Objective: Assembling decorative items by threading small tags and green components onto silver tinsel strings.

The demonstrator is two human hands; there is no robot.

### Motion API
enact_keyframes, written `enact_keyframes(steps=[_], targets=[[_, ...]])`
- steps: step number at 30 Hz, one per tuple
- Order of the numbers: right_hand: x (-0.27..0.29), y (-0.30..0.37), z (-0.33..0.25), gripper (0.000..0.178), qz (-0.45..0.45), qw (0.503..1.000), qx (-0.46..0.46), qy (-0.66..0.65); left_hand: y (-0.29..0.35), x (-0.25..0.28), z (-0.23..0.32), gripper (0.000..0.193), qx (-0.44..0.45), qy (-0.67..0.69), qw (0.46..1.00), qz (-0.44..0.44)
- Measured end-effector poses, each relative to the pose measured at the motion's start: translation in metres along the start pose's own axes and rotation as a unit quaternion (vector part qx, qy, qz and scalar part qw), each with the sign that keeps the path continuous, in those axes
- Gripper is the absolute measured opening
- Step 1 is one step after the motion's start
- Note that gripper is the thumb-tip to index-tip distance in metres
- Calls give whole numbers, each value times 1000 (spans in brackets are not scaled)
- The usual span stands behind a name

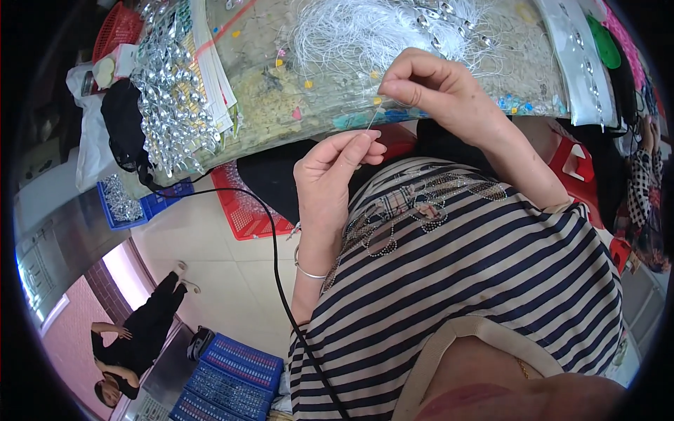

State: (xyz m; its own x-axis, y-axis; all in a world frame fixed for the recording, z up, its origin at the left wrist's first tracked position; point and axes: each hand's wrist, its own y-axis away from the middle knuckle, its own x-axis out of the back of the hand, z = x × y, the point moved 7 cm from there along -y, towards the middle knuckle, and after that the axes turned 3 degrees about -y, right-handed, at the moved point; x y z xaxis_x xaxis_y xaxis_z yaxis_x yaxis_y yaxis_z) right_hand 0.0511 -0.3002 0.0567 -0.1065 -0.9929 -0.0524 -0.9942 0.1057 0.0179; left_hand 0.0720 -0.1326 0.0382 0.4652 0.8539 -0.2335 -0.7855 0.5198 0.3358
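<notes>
My left hand [333, 165] is closed in a pinch near the table's front edge. A fine, straight pale strand, apparently thread [371, 121], rises from its fingertips; whether a needle is part of it is too small to tell. Higher and to the right, my right hand [439, 91] is also pinched shut, thumb against forefinger. What sits in its fingertips is too fine to make out. Just beyond it a loose heap of white threads [358, 35] spreads over the table. Silver faceted beads [428, 17] lie among those threads at the back.
Strings of silver beads [172, 105] hang over the table [263, 105] at left, beside paper strips [210, 77]. A white strip with beads [579, 63] lies at right. A black cable [272, 231] crosses near my left arm. Red [242, 210] and blue baskets [158, 203] stand below; a person [144, 333] is at lower left.
</notes>
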Motion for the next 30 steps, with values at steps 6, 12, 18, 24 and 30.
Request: enact_keyframes(steps=[6, 12, 18, 24, 30], targets=[[22, 2, 0, 19, 70, 998, 1, 5, -2, 2, -7, 17, 15, 5, 1000, 1], [3, 15, 3, 24, -15, 999, -29, 30, -1, 2, -5, 18, -11, 15, 1000, 13], [-34, 20, 20, 18, -98, 978, -159, -94, 2, -5, -6, 14, -27, -75, 996, -23], [-26, 15, 18, 16, -60, 980, -136, -129, 2, -9, -11, 15, -18, -77, 995, -57], [-9, 9, 9, 18, -2, 985, -120, -122, 4, -10, -9, 16, 14, -87, 995, -42]])
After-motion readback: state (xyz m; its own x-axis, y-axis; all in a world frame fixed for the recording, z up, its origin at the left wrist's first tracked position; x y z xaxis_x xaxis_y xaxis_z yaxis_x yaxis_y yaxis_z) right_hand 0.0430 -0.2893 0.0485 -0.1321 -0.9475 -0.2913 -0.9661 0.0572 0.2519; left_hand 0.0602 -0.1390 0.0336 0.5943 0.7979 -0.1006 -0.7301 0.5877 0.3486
